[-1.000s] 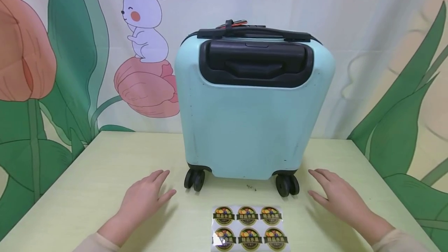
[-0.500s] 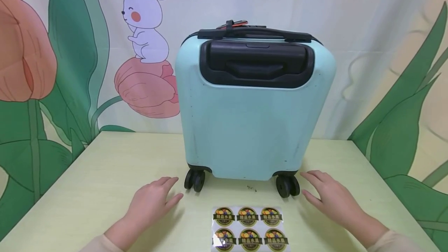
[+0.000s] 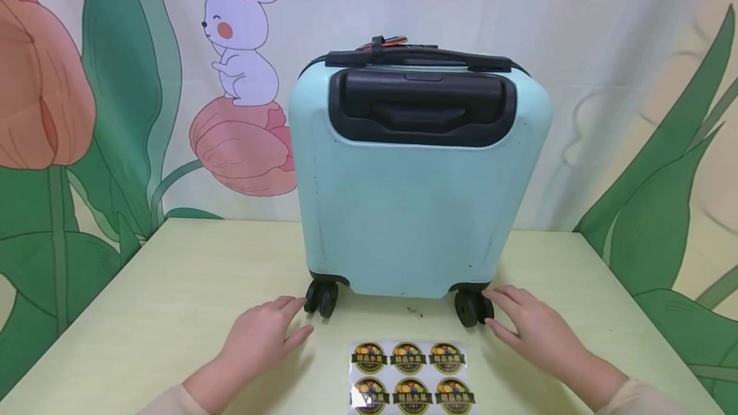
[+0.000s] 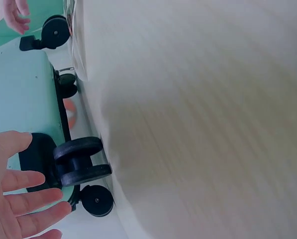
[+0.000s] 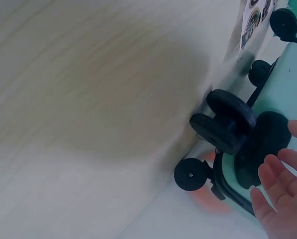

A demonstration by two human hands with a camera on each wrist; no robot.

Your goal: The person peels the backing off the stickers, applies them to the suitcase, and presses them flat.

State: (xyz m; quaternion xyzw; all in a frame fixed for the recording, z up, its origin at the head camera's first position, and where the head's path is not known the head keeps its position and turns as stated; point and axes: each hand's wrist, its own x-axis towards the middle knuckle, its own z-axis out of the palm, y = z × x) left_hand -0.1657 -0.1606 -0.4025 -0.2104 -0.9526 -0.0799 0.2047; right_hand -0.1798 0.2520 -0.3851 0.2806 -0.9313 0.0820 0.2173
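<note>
A light-blue suitcase [image 3: 403,210] stands upright on its black wheels, with a dark recessed pull handle [image 3: 423,107] facing me near its top. My left hand [image 3: 259,338] hovers just left of the front left wheel [image 3: 321,298], its fingers extended and thumb apart. On the other side my right hand [image 3: 536,332] has its fingertips right at the front right wheel [image 3: 474,307]. Both hands hold nothing. In the left wrist view the spread fingers [image 4: 34,199] lie close beside a twin wheel [image 4: 78,162]; the right wrist view has the fingers [image 5: 272,184] near another twin wheel [image 5: 223,122].
A sheet of round fruit stickers [image 3: 412,376] lies on the pale wooden table [image 3: 219,261] in front of the suitcase. Behind the table hangs a printed cloth with a rabbit [image 3: 239,43] and tulips.
Both hands have moved inward toward the suitcase's front wheels, the left one rightward and the right one leftward. The suitcase and sticker sheet have stayed in place.
</note>
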